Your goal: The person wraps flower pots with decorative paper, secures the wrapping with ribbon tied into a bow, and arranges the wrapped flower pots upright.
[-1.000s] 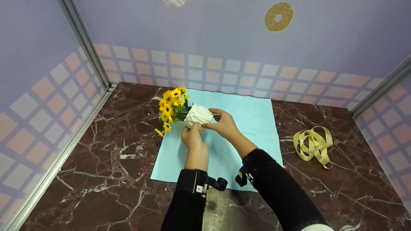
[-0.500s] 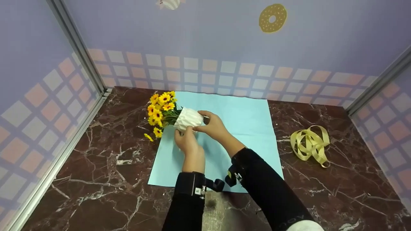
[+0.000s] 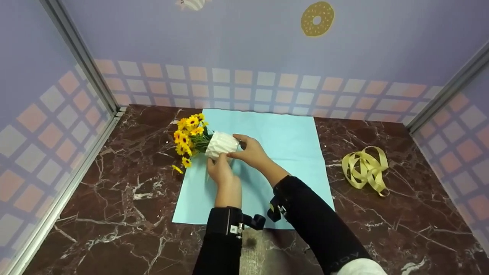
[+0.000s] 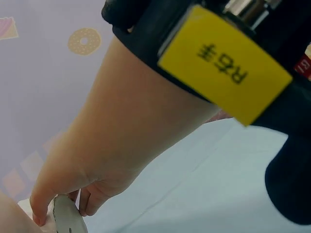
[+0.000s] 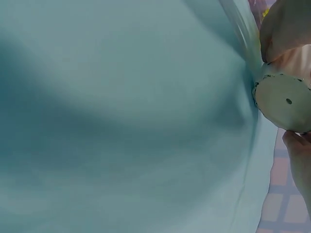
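A white flower pot [image 3: 221, 143] with a ridged surface lies tipped sideways between both hands. Yellow flowers [image 3: 187, 133] with dark centres stick out of it to the left on green stems. My left hand [image 3: 222, 171] grips the near side of the pot, thumb on top. From the right, my right hand [image 3: 252, 153] holds it by the base end, fingers on the far edge and thumb on the near one. The right wrist view shows the pot's round base [image 5: 277, 99] with a small hole. Under everything lies a light blue sheet [image 3: 284, 141].
To the right of the sheet, a loose tangle of pale yellow ribbon [image 3: 365, 170] lies on the dark marbled tabletop [image 3: 126, 214]. A lilac wall [image 3: 252, 34] with pink and white squares closes off the back, and side panels stand left and right.
Both hands have brought the pot slightly left and lower over the sheet, the flowers still pointing left. The head view has shifted a little. Both hands keep their hold.
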### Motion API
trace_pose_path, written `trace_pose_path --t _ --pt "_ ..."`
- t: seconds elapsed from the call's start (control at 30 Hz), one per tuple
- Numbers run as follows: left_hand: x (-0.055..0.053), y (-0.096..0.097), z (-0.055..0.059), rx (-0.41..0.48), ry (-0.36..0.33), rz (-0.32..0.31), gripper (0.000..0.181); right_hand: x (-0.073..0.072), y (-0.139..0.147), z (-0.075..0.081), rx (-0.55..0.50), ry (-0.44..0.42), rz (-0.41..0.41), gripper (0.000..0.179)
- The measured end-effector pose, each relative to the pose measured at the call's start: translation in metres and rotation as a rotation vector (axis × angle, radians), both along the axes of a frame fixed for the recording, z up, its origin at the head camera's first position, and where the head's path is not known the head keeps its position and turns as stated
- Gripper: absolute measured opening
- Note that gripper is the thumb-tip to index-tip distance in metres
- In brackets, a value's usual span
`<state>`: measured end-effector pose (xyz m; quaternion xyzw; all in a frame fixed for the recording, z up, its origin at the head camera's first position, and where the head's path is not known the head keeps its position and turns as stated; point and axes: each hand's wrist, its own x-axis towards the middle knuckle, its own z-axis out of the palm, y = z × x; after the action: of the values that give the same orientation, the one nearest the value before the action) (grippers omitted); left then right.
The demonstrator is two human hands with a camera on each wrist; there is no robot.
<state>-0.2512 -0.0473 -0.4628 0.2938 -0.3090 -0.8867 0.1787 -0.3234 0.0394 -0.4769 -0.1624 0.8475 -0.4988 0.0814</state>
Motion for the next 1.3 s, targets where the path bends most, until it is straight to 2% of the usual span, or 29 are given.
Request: trace_pose_path --t 0.2,0.37,0.47,0.83,1.07,1.3 --pt "0.0018 0.0020 0.0008 0.006 0.007 0.000 0.054 -0.0031 0.0003 0.0016 0.016 0.012 0.022 0.070" --pt "0.0042 0.0033 -0.0014 -0.001 0.014 0.021 0.036 -0.0036 -0.0022 0.0015 -0.023 -0.015 0.049 0.065" --pt "0.0043 0.0029 -0.0042 -0.016 0.000 0.024 0.032 -0.0031 -0.0037 0.0008 -0.033 -0.031 0.056 0.064" --pt "0.0039 0.0025 -0.0074 -0.048 0.002 0.023 0.039 -0.0056 -0.0071 0.0030 -0.004 0.008 0.107 0.064" --pt "0.0052 0.0017 -0.0075 -0.064 -0.004 0.007 0.041 -0.0031 -0.0061 0.0035 0.009 -0.002 0.144 0.064" --pt "0.0027 -0.0029 -0.0075 -0.027 -0.059 -0.024 0.054 -0.0026 0.0002 0.0032 0.050 -0.005 0.134 0.068"
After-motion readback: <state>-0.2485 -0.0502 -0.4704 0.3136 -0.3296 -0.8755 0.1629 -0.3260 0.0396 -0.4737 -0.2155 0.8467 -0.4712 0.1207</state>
